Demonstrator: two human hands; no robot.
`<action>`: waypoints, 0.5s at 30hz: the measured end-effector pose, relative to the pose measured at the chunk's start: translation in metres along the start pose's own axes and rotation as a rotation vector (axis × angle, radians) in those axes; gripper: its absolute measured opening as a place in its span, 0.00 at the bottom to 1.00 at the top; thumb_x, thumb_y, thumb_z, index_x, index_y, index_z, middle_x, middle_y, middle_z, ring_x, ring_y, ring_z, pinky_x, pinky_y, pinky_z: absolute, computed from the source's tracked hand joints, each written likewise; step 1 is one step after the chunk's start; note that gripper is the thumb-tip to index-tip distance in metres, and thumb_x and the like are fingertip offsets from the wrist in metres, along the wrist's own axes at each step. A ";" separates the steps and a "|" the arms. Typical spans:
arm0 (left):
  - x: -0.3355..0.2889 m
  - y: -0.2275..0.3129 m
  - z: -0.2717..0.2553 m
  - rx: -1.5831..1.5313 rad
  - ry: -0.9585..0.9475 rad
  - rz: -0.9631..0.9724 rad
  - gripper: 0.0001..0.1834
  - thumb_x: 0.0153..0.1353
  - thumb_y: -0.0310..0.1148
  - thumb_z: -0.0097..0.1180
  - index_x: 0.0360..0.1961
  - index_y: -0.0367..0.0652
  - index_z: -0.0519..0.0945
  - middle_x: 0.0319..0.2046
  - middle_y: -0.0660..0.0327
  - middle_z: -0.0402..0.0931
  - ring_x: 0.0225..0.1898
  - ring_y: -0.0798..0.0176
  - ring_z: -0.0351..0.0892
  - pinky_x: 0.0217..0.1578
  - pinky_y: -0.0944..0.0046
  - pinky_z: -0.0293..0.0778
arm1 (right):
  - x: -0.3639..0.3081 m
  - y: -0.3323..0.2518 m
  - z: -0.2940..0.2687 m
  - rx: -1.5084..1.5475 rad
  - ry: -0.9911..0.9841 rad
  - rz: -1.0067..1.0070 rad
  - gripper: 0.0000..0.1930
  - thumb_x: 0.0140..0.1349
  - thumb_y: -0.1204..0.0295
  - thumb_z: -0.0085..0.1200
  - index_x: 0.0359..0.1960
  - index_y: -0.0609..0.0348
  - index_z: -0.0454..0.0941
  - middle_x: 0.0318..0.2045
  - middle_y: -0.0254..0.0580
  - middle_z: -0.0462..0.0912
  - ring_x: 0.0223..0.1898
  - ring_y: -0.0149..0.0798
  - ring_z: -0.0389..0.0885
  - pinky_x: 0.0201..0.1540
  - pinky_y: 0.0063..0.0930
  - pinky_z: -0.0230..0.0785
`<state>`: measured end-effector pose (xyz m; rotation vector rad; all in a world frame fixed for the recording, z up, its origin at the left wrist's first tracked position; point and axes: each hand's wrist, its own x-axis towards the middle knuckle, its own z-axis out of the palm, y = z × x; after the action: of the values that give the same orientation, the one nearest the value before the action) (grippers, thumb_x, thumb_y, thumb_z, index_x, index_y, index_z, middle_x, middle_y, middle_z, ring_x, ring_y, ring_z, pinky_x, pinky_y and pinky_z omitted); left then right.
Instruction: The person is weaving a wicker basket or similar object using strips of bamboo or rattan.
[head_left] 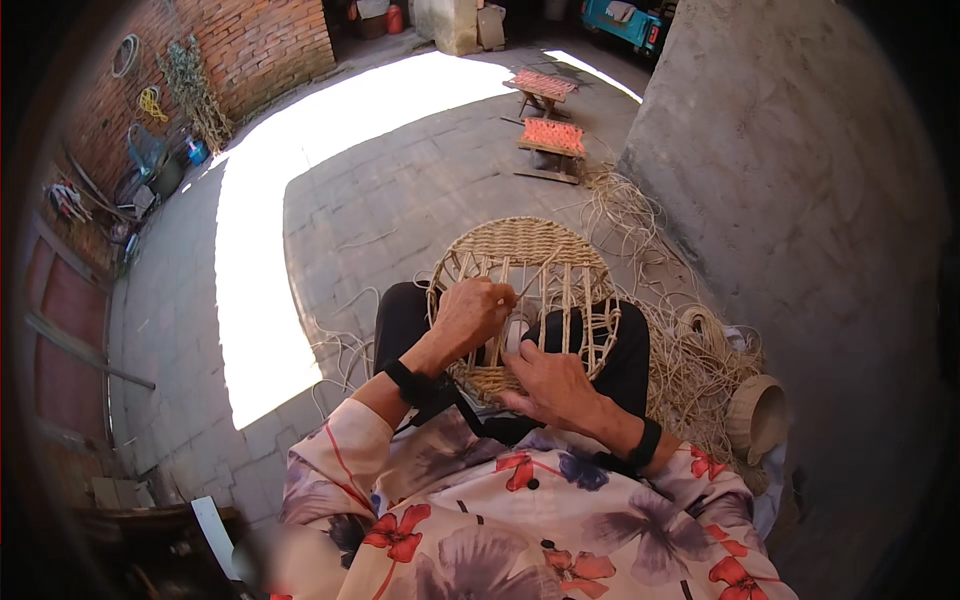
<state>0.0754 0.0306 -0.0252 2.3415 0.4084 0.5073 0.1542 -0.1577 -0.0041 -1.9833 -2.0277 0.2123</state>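
A round, open-topped basket frame [525, 238] of pale twisted cord rests across my lap. Its far end is woven tight, while long cords with gaps between them span the middle. My left hand [470, 318] is closed over these cords, fingertips pinched on a strand that slants up to the right. Just right of it and nearer to me, my right hand [560, 388] is closed at the near part of the weave, thumb upward. Its fingers are partly hidden, and so is what lies under both palms.
To my right lies a tangled heap of pale cord [690, 365], with a small woven basket [755, 415] on its side by it. Loose strands trail on the paving at my left. Two red-topped stools [552, 136] stand ahead, near a grey wall [800, 170] on the right.
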 end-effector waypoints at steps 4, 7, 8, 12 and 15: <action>0.002 0.011 0.007 0.266 -0.122 -0.079 0.08 0.56 0.31 0.54 0.33 0.43 0.82 0.29 0.45 0.82 0.35 0.42 0.83 0.36 0.44 0.76 | 0.006 0.006 -0.003 0.087 -0.048 0.051 0.22 0.57 0.53 0.61 0.44 0.57 0.81 0.37 0.48 0.77 0.33 0.51 0.83 0.35 0.47 0.75; -0.004 0.006 0.009 0.197 -0.176 -0.112 0.13 0.54 0.31 0.56 0.41 0.42 0.80 0.28 0.43 0.81 0.34 0.39 0.82 0.36 0.42 0.75 | 0.006 0.006 0.001 0.150 -0.010 0.044 0.20 0.58 0.52 0.60 0.45 0.53 0.82 0.37 0.49 0.77 0.34 0.52 0.83 0.37 0.48 0.74; -0.007 0.008 0.004 0.183 -0.173 -0.081 0.15 0.54 0.30 0.57 0.44 0.42 0.78 0.25 0.47 0.80 0.31 0.44 0.82 0.32 0.47 0.75 | 0.005 0.007 0.002 0.173 0.008 0.052 0.20 0.58 0.53 0.61 0.45 0.51 0.82 0.37 0.48 0.77 0.34 0.52 0.83 0.37 0.47 0.74; -0.029 0.008 -0.027 -0.365 -0.228 -0.342 0.16 0.59 0.31 0.59 0.48 0.43 0.75 0.19 0.62 0.75 0.23 0.64 0.78 0.22 0.60 0.71 | 0.005 0.005 0.001 0.140 -0.022 0.070 0.20 0.57 0.53 0.63 0.47 0.47 0.83 0.35 0.45 0.76 0.34 0.49 0.82 0.36 0.43 0.74; -0.059 -0.001 -0.053 -1.092 -0.192 -0.459 0.14 0.67 0.32 0.56 0.52 0.43 0.75 0.21 0.71 0.71 0.19 0.78 0.66 0.18 0.75 0.59 | 0.003 0.006 0.001 0.160 0.002 0.092 0.19 0.57 0.53 0.62 0.45 0.49 0.83 0.34 0.44 0.76 0.34 0.48 0.82 0.36 0.42 0.74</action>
<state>-0.0011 0.0359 -0.0041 1.1768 0.4127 0.1830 0.1600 -0.1545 -0.0063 -1.9773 -1.8569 0.3807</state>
